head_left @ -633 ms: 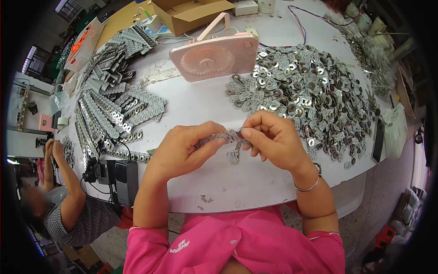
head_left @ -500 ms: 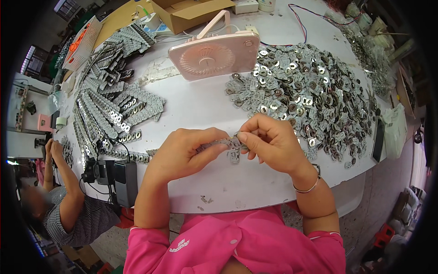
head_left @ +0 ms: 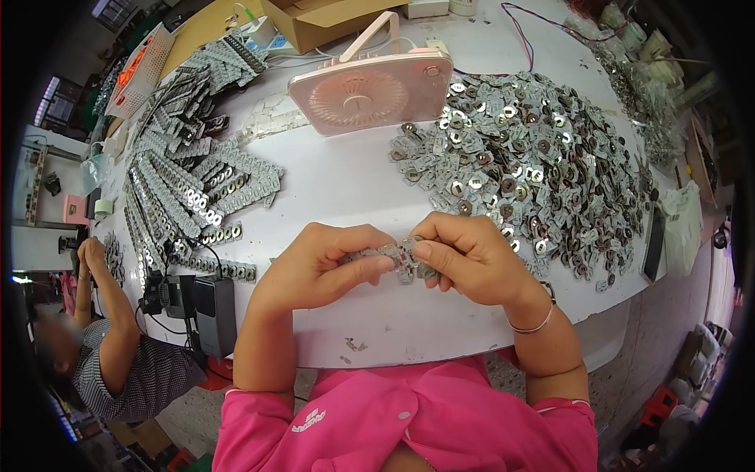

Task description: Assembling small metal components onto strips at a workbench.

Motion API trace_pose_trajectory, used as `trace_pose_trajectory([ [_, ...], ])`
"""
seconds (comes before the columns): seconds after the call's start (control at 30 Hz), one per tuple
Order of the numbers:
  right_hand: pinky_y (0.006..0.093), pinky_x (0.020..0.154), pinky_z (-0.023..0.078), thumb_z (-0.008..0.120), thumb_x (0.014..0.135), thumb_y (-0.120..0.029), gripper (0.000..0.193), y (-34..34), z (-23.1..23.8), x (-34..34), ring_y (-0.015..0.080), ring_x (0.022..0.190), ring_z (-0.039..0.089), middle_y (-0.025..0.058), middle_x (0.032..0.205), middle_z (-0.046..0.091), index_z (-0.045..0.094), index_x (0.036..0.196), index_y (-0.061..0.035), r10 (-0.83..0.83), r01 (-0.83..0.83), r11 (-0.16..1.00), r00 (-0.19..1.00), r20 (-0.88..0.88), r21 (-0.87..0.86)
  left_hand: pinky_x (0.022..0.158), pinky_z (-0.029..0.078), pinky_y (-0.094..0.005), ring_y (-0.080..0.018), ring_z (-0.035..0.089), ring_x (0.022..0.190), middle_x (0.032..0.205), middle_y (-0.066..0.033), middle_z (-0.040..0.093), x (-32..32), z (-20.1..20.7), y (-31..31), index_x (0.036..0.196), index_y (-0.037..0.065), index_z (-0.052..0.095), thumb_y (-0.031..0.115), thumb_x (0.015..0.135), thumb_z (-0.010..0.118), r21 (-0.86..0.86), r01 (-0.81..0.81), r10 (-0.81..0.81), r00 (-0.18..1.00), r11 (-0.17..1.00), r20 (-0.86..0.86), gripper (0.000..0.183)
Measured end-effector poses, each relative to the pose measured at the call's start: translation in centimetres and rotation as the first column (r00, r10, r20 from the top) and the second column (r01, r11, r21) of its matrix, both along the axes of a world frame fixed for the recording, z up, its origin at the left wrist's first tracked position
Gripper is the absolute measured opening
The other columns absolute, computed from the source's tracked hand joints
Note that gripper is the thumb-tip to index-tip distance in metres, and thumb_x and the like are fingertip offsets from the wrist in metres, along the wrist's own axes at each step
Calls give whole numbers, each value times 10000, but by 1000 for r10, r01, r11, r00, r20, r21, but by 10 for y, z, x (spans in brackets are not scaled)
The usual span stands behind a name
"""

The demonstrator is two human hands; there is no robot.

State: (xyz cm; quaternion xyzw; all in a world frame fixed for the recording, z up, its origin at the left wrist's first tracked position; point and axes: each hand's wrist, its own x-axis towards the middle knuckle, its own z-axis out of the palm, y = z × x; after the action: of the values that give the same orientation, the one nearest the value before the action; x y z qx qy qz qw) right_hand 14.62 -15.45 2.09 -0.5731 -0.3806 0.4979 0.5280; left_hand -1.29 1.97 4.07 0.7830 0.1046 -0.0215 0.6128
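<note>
My left hand (head_left: 318,266) is closed, pinching a short strip of small grey clip-like parts (head_left: 391,253) between thumb and fingers. At the strip's right end my right hand (head_left: 476,256) pinches a small grey part (head_left: 425,271), mostly hidden by the fingers; whether it is joined to the strip I cannot tell. Both hands meet above the white table near its front edge. To their right spreads a large heap of loose grey parts with shiny round metal discs (head_left: 535,165). Long linked strips of similar parts (head_left: 177,189) lie fanned out on the left.
A pink fan (head_left: 358,98) stands beyond my hands. A black box with cables (head_left: 214,315) sits at the table's left edge, near a co-worker's arm (head_left: 118,315). Farther back are a cardboard box (head_left: 330,23) and a white basket (head_left: 141,75). A few scraps (head_left: 355,344) lie near the front edge.
My right hand has lowered slightly, its fingers now more tightly closed against the strip's end. The left hand has stayed in nearly the same place, still gripping the strip.
</note>
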Motion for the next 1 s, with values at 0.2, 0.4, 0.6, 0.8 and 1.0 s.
trace_pose_trajectory([
  [0.2,215,486,431,582,997,-200,193,4,-9,-4,51,553,557,3,680,611,614,978,-11,-200,198,980,953,-226,-30,487,429,-225,-90,576,539,725,-40,682,8,-9,-10,1033,41,682,104,914,680,304,-143,61,963,942,263,135],
  [0.4,254,484,401,587,975,-142,141,7,-11,-15,60,528,526,16,604,582,579,909,-18,-368,300,928,830,418,221,508,434,-319,-216,572,527,689,-36,623,13,-17,-16,985,98,655,120,850,728,762,-277,-6,938,586,346,155],
  [0.6,260,477,401,595,951,-119,119,8,-15,-14,67,508,512,45,610,590,571,894,-17,-431,383,899,860,275,211,503,424,-333,-224,545,504,690,-18,616,15,-20,-20,977,111,646,141,836,740,770,-306,-7,928,560,373,171],
  [0.8,248,482,397,592,956,-121,129,6,-16,-8,47,531,508,18,624,596,584,876,-20,-334,288,941,867,370,176,486,442,-321,-203,560,499,663,2,570,16,-28,-24,954,139,634,192,818,749,754,-396,51,898,524,436,185],
  [1.0,241,462,378,597,960,-132,135,7,-17,-13,43,508,489,2,630,591,597,896,-12,-389,373,921,900,197,116,480,435,-307,-187,543,491,664,0,564,19,-29,-22,963,127,633,188,814,744,752,-395,36,895,527,445,196],
])
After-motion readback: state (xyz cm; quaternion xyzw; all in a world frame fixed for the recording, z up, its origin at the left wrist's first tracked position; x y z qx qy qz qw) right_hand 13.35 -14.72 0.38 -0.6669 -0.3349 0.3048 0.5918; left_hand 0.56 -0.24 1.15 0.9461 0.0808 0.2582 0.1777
